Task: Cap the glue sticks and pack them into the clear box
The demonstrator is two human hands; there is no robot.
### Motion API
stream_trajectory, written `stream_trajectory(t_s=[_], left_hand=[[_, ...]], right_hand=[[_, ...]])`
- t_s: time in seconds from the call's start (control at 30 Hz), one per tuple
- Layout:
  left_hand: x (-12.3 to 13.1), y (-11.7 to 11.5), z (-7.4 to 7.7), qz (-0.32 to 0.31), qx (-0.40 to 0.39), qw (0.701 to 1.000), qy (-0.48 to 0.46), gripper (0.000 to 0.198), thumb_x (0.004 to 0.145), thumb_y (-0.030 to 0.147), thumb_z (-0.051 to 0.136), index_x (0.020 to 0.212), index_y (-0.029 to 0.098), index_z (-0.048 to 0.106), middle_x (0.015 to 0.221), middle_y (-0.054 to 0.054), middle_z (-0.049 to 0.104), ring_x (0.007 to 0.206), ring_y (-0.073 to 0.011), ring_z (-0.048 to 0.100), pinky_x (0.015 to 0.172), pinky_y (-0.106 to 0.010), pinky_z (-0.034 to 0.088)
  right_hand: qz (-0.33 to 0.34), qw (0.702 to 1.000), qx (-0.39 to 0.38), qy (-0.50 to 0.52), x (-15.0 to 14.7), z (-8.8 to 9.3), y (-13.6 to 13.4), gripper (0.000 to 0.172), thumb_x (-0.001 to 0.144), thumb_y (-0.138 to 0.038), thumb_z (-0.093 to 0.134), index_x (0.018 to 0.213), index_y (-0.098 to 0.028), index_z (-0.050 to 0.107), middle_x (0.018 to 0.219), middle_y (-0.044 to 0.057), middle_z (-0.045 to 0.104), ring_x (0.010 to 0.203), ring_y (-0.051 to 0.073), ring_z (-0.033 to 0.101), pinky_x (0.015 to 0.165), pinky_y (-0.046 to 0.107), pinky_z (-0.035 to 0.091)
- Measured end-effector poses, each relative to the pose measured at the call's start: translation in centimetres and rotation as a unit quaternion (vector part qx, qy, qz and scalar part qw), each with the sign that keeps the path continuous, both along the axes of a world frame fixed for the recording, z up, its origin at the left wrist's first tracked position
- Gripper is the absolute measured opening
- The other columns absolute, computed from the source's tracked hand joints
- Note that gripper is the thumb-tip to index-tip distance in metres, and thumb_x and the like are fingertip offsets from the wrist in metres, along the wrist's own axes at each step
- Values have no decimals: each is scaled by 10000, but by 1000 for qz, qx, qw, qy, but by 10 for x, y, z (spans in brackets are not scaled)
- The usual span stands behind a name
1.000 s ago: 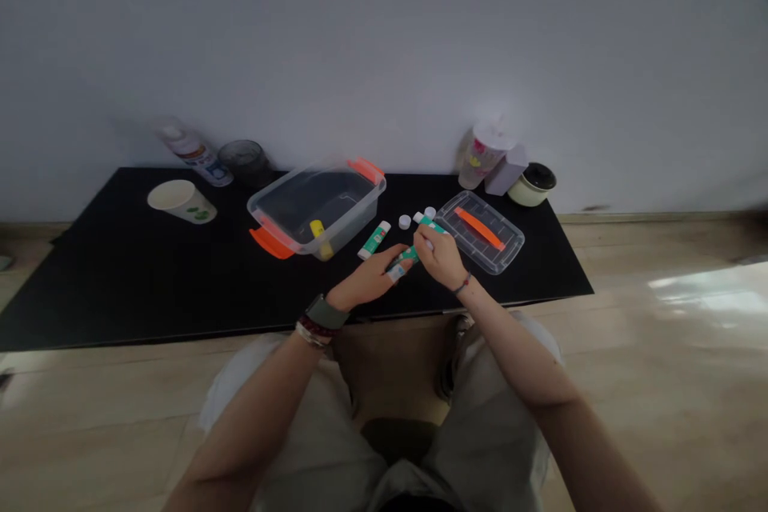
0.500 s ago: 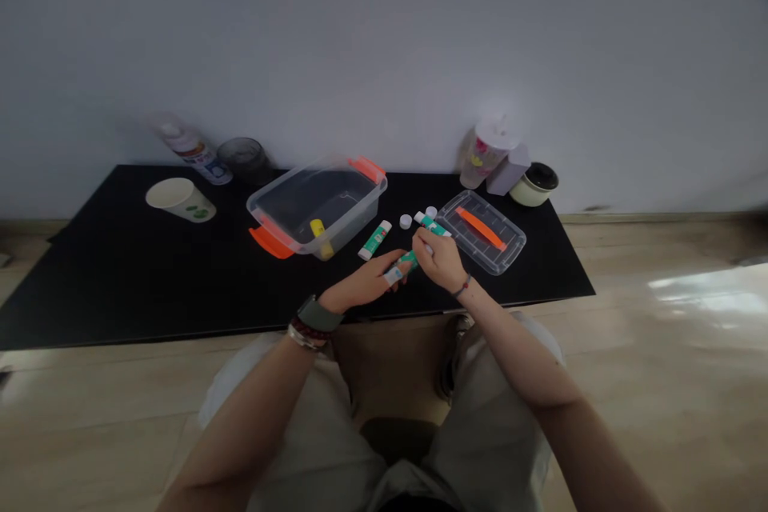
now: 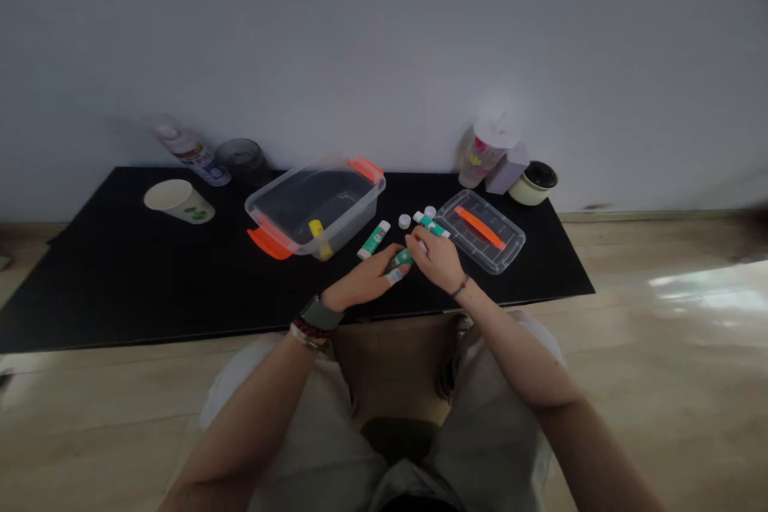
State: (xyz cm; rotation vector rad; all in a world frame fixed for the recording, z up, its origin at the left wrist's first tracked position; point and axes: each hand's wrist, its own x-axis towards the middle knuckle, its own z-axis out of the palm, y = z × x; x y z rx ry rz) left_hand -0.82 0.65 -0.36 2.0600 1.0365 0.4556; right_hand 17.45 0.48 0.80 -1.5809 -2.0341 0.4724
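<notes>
My left hand (image 3: 365,282) and my right hand (image 3: 435,258) meet over the near edge of a black mat (image 3: 150,288), both closed on one green and white glue stick (image 3: 399,262). The left fingers grip its lower end, the right fingers pinch its upper end. A second green glue stick (image 3: 374,240) lies just beyond, beside a clear tub with orange handles (image 3: 316,208). A yellow item (image 3: 316,229) lies inside the tub. Another green stick (image 3: 430,224) and two loose white caps (image 3: 405,220) lie behind my right hand.
A clear lid with an orange strip (image 3: 480,230) lies right of my hands. At the back right stand a lidded cup (image 3: 483,152), a small box (image 3: 507,168) and a round pot (image 3: 532,182). A paper cup (image 3: 175,200), a bottle (image 3: 190,150) and a dark jar (image 3: 241,158) stand back left.
My hands have shifted slightly left and together on the glue stick; my right fingers now sit closer over its upper end. Nothing else has moved.
</notes>
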Motion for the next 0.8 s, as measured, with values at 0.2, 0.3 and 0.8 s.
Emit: stream_trajectory(t_s=[0.2,0.3,0.8], left_hand=[[1,-6,6,8,121,993,-1,174,872,263,579,1030,194,606,1121,-97,638,1090,-262,614,983,-450,506],[-5,-2,16,34,118,992,-41,223,886,285,579,1092,200,593,1101,-84,657,1034,-241,639,917,-418,541],[-85,131,46,275,-41,952,130,602,892,226,640,1418,160,354,1091,-95,650,822,-158,653,729,-278,560]], right_hand=[[59,994,63,72,-2,-6,-7,348,925,-549,547,965,-204,557,795,31,665,666,165,612,607,255,401],[93,978,70,171,1,-6,-7,367,960,-541,484,1087,-197,507,837,36,664,611,145,573,577,259,422],[141,987,57,54,7,1,-8,302,990,-364,456,1215,-173,518,991,55,701,694,138,620,668,254,444]])
